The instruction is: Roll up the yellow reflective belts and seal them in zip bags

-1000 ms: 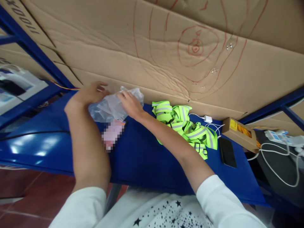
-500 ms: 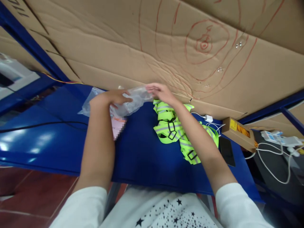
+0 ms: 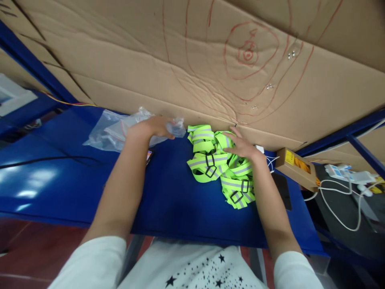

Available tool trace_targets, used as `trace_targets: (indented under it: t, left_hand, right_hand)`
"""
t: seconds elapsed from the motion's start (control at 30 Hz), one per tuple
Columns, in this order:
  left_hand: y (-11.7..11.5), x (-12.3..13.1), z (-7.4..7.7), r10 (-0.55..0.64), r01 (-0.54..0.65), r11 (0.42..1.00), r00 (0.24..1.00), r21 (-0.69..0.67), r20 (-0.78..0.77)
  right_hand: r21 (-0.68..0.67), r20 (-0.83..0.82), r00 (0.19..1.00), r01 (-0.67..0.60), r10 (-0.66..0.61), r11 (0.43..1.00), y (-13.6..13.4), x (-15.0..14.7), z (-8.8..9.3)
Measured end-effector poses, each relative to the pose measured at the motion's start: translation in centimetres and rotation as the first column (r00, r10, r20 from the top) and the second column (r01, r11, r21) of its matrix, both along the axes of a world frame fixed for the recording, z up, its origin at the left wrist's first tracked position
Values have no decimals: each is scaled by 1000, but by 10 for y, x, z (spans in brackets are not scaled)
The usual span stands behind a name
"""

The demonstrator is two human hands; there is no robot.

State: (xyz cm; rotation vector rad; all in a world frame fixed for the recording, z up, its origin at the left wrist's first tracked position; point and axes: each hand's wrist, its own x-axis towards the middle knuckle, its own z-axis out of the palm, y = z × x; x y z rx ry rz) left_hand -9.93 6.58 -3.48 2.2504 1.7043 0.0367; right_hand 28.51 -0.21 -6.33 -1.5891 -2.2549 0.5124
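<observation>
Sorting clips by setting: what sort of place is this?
Likely a workshop or similar workspace: blue table, cardboard panel standing behind it, pile of reflective straps on top.

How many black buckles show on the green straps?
4 visible on the green straps: at left, an upper buckle and a lower buckle; nearer the person, a right buckle and a left buckle. Folds or the right hand may hide more.

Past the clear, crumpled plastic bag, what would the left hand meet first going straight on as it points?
Past the bag, the left hand would probably meet the heap of lime-green, grey-striped fabric straps to its right; its height is unclear, so it might pass above them.
</observation>
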Motion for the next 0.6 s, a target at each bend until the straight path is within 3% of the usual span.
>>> trace_targets:
  t: [0.13, 0.23, 0.33, 0.47, 0.6]
  left_hand:
    - [15, -9, -26, 90, -105, 989, 985, -102, -144]
    - [21, -26, -32, 150, -172, 980, 968, -99, -199]
    - [21, -37, -26, 171, -193, 977, 962, -87, -215]
    - [13, -31, -5, 146, -158, 986, 972, -52, -184]
    - [5, -16, 11, 103, -98, 994, 987, 46, -121]
  right_hand:
    - [-61, -9, 1000, 22, -22, 998, 1, 8, -18]
    - [-30, -38, 997, 65, -66, 997, 6, 14, -17]
    - [12, -81, 991, 107, -106, 994, 6, 24, -1]
    - [1, -134, 979, 156, -154, 988, -10, 42, 26]
    - [-189, -79, 983, 151, -169, 970, -32, 55, 40]
